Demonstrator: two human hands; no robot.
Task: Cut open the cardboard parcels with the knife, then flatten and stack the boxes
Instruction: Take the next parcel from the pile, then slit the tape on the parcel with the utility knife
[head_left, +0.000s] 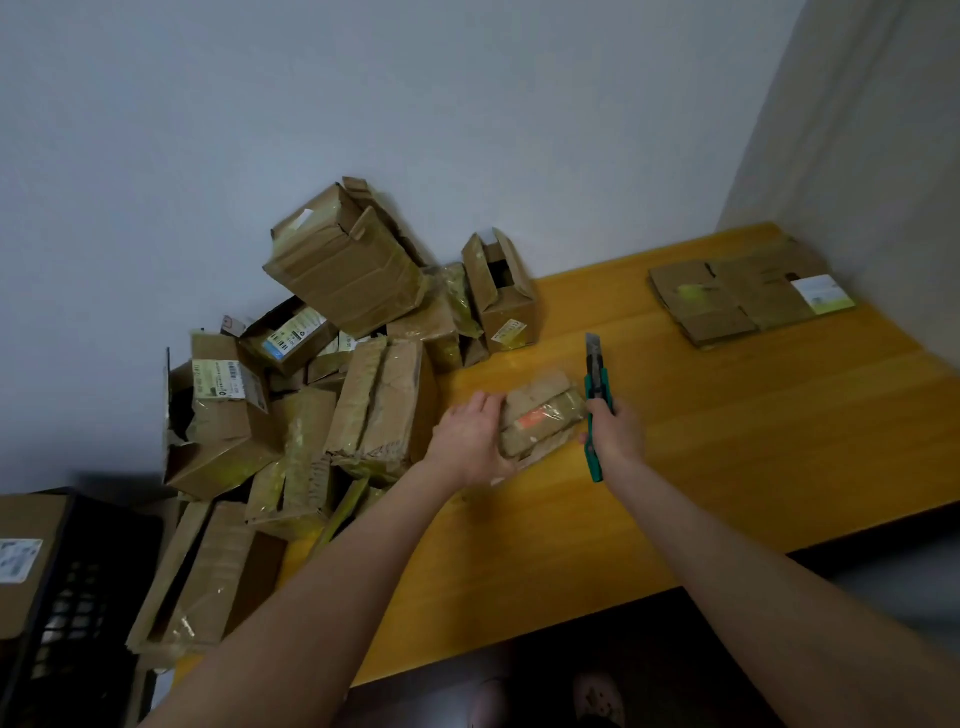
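Observation:
A small brown cardboard parcel (540, 415) wrapped in clear tape, with an orange mark on top, lies on the yellow wooden table (727, 441). My left hand (475, 439) grips its left side. My right hand (615, 431) is closed around a green-handled utility knife (596, 387), blade out and pointing away from me, right beside the parcel's right end. A heap of taped parcels (332, 374), some torn open, covers the table's left part against the wall. Flattened boxes (743, 296) lie stacked at the far right corner.
A black plastic crate (78, 597) with a cardboard box (26, 556) stands at the lower left, off the table. White walls close the back and right. The table's front edge runs diagonally near me, with my feet visible below it.

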